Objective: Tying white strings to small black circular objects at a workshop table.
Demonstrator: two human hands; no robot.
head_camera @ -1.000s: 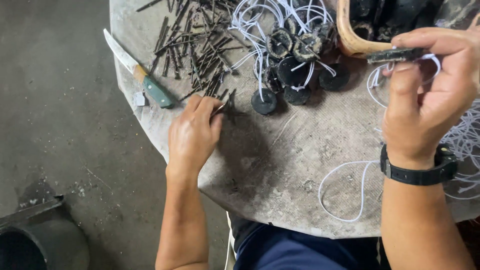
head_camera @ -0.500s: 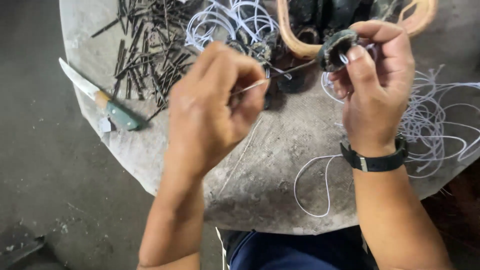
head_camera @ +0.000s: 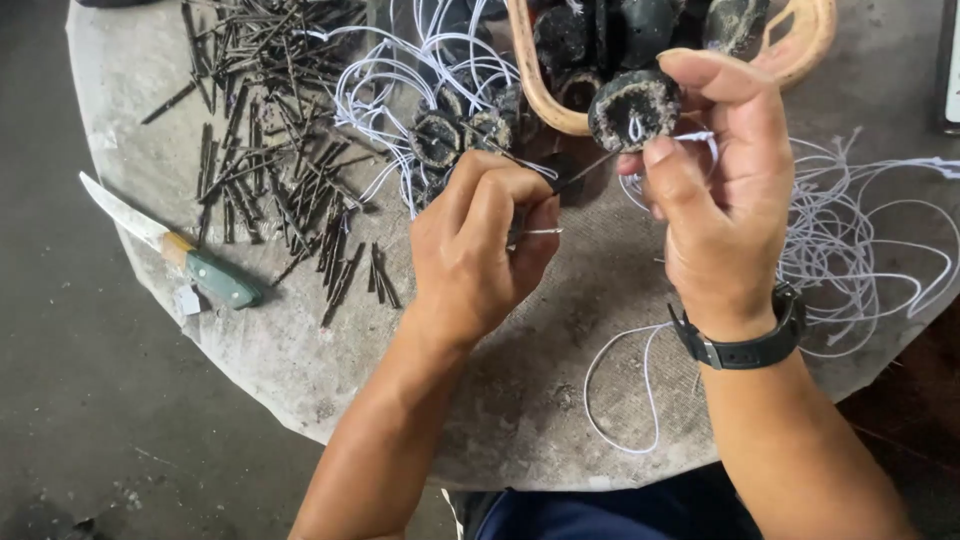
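Head view: right hand (head_camera: 725, 215) is pinching a small round black disc w/ a rough crusty face (head_camera: 634, 105) by its rim, thumb on top & fingers clamped below, holding it up over the round grey worn table (head_camera: 540, 400), just in front of the tan woven basket (head_camera: 800, 45); left hand (head_camera: 480, 250), fingers closed tight, is gripping a thin dark metal pin (head_camera: 585, 172) angled at the disc. Disc is looking light, stiff & prob crumbly at the edge, so rim grip w/ flat pads seems safest; thin white cord (head_camera: 690, 135) is hanging limp from it
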